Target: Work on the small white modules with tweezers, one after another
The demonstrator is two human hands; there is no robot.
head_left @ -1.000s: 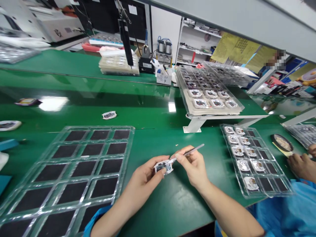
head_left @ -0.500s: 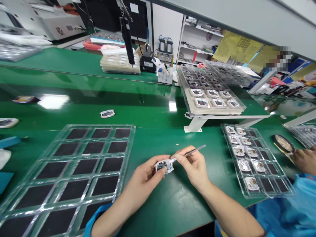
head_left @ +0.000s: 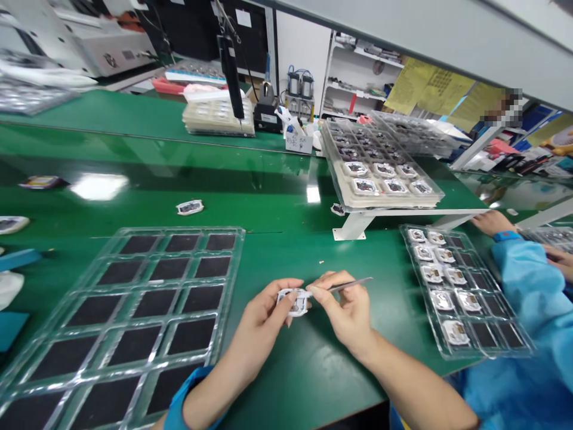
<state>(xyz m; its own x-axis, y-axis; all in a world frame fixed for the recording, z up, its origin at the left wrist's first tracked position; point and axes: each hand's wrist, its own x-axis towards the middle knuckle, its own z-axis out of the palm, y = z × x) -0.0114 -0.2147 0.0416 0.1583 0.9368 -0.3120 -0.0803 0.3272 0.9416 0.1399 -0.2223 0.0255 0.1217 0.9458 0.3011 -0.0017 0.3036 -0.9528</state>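
Note:
Between the thumb and fingers of my left hand (head_left: 262,319) is a small white-framed electronic housing (head_left: 301,306), with its inner parts partly covered by the thumb. My right hand (head_left: 347,310) is closed around slim metal tweezers (head_left: 356,283), whose back end sticks out up and to the right. The right fingertips meet the housing's right edge, at a small white piece; the tweezers' tips are hidden. To the left lies a clear tray (head_left: 240,263) with dark-lined compartments, one bearing a thin white strip (head_left: 156,281).
A clear tray (head_left: 425,322) on the right holds several white housings. Above it, a shelf stand (head_left: 353,227) carries stacked trays (head_left: 385,200). A co-worker's blue sleeve (head_left: 521,269) reaches past the right tray. A loose housing (head_left: 190,207) lies beyond the left tray. A screwdriver (head_left: 230,74) hangs overhead.
The housing has turned in my left hand, and the thumb now lies across its face. My right hand and the tweezers have lowered slightly. The co-worker's arm has reached forward beside the right tray.

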